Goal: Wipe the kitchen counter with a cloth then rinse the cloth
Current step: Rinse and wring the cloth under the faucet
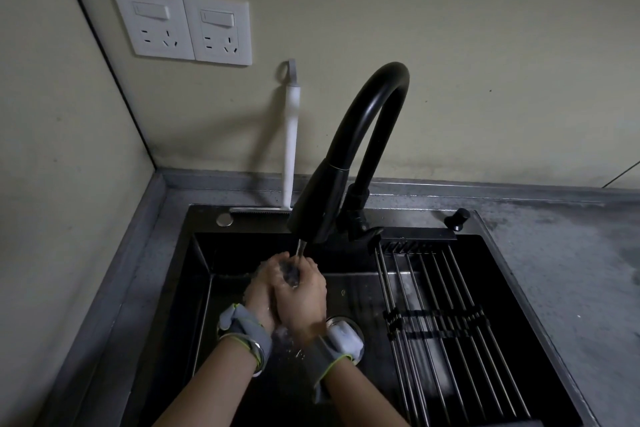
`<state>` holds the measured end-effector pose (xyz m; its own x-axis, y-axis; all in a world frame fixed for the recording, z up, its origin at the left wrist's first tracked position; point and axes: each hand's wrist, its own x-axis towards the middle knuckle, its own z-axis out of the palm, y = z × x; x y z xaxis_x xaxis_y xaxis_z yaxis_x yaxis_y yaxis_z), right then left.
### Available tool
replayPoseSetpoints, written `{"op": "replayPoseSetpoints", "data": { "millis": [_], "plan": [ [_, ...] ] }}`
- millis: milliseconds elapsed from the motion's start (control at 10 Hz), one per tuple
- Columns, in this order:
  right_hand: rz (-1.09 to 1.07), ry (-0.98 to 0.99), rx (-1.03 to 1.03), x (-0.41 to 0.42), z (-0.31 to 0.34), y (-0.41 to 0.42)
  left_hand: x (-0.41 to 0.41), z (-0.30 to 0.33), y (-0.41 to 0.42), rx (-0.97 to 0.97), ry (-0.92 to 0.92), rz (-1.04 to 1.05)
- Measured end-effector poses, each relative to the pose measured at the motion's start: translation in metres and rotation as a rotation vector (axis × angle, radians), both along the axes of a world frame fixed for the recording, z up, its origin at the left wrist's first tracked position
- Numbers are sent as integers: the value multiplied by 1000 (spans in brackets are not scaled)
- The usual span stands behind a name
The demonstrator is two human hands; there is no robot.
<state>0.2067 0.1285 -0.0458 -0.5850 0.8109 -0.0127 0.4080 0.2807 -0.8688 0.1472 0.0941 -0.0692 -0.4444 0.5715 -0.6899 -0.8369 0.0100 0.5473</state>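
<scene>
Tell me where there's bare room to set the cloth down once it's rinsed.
Bare patches: the counter right of the sink, and the roll-up rack over the sink's right half. Crowded: under the faucet, where both hands grip the cloth, and the back ledge with the brush.

hands: left hand (259,291) and right hand (300,298) squeezing dark cloth (290,274) together, frame centre
water: running from black faucet (346,163) onto cloth
sink (202,288): black, rack (440,322) lying right
sockets (183,26): upper left
</scene>
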Motion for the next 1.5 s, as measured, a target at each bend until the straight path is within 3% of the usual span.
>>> {"op": "replayPoseSetpoints", "data": {
  "millis": [100, 300, 500, 600, 1000, 1500],
  "plan": [
    [-73, -8, -182, -1, -1, 5, 8, 20, 3, -58, -29, 96],
    [-134, -145, -515, -3, -8, 38, 11, 27, 2, -66, -5, 60],
    [-115, 25, -878, -2, -6, 57, 13, 36, 4, -36, -71, 103],
    [-40, -39, -914, 10, 0, 71, 11, 41, 6, -2, -173, 129],
    [-291, 211, -527, 41, 9, 133, 13, 47, 13, -78, -204, 147],
    [-241, 202, -434, 24, 3, 164, 9, 47, 26, -92, -183, 147]
  ]
}}
